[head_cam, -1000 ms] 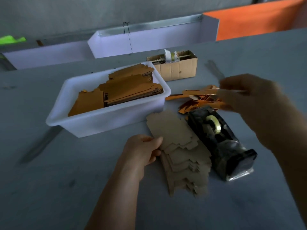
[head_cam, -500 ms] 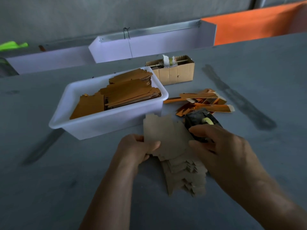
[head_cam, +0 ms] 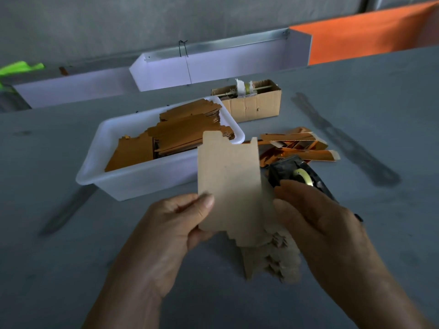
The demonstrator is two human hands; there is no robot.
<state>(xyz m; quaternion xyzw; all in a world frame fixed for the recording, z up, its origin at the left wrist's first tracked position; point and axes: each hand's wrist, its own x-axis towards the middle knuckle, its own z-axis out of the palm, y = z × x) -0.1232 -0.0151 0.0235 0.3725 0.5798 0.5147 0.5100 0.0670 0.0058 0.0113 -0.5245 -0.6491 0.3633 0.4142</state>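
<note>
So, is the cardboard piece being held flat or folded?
Flat: the cardboard piece shows one smooth face, no bend, pinched by the left hand.

A flat tan card (head_cam: 229,184) with notched, tabbed edges is standing nearly upright at mid-frame, raised off the table. The left hand (head_cam: 166,224) is pinching its lower left edge, and the right hand (head_cam: 316,222) is curling just beside its right edge. A fanned stack (head_cam: 273,260) of similar cards is lying below it.
</note>
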